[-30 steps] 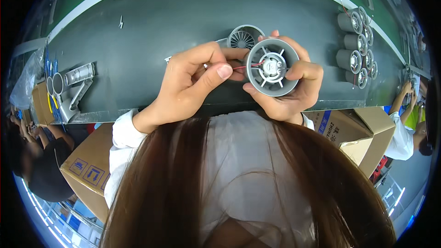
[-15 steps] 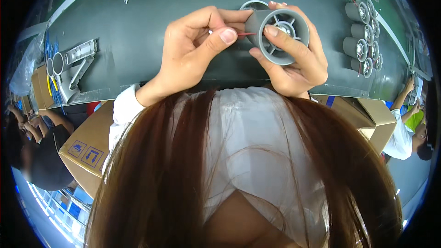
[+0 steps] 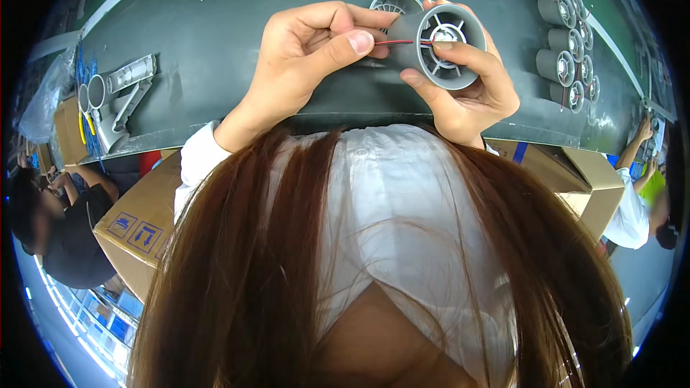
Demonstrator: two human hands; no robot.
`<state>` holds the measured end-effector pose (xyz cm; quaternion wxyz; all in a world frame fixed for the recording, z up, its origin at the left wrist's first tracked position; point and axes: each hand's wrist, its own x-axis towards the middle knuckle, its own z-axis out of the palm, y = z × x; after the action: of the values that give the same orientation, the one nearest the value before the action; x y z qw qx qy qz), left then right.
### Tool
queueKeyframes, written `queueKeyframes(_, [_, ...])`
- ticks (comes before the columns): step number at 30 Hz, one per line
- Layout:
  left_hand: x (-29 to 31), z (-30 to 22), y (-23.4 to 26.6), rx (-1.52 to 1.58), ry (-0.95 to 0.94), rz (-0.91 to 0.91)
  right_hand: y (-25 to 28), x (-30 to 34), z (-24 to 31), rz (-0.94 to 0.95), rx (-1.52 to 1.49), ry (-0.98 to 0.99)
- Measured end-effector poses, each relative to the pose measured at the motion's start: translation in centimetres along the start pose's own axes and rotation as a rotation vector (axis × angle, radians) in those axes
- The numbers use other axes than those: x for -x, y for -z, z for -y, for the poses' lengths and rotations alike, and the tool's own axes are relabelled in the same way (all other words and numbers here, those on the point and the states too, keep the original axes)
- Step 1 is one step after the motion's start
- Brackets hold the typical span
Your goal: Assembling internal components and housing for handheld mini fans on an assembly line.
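Note:
My right hand (image 3: 478, 86) is wrapped round a grey cylindrical fan housing (image 3: 410, 32), tilted so that its round mouth with spokes and a pale hub faces me. One finger of that hand reaches inside, against the hub. From the hub a thin red wire (image 3: 395, 42) runs out across the rim to the left. Its outer end is pinched between thumb and fingers of my left hand (image 3: 302, 57), which hide the tip. Just behind the held housing, a second grey round part (image 3: 397, 0) with a vaned inside is partly covered.
Several similar grey housings (image 3: 555, 65) stand grouped at the table's right. Grey tubular shells (image 3: 118, 93) and blue wires (image 3: 92, 126) lie at the left, near a clear plastic bag (image 3: 47, 111). Cardboard boxes (image 3: 136, 226) flank me below the table edge. Other people sit at both sides.
The housing has shifted slightly right and up, and its mouth has turned. More red wire now shows, drawn taut from the hub over the rim to my left hand.

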<state>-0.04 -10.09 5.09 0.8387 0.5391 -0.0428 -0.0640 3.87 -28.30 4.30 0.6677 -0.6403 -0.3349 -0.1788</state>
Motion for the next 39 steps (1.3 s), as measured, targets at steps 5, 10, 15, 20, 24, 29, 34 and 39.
queueKeyframes(5, [0.0, -0.3, 0.0, -0.001, -0.02, 0.005, -0.2, -0.1, 0.1, -0.018, 0.01, 0.066])
queueKeyframes(10, [-0.1, -0.1, 0.0, 0.059, -0.052, 0.029, 0.9, -0.2, 0.4, 0.18, 0.198, 0.235])
queueKeyframes(15, [0.1, -0.2, 0.0, 0.06, -0.094, 0.071, 0.8, -0.5, 1.1, 0.16, 0.328, 0.282])
queueKeyframes(20, [0.2, -0.4, -0.2, 0.038, -0.093, 0.064, 0.1, -0.5, 1.1, 0.102, 0.371, 0.301])
queueKeyframes(24, [0.4, -0.9, -0.8, -0.028, -0.042, -0.007, -0.2, -0.3, 1.0, 0.071, 0.424, 0.264])
queueKeyframes(29, [0.6, -0.5, -1.4, -0.181, -0.118, -0.076, -0.4, 0.0, 1.1, 0.124, 0.524, 0.294])
queueKeyframes(34, [0.0, 0.0, -1.2, -0.804, -0.352, -0.165, -0.6, 0.1, 0.2, 0.138, 0.52, 0.299])
queueKeyframes(39, [-0.1, 0.3, -1.4, -1.003, -0.458, -0.244, -0.1, -0.5, 0.0, 0.156, 0.55, 0.318])
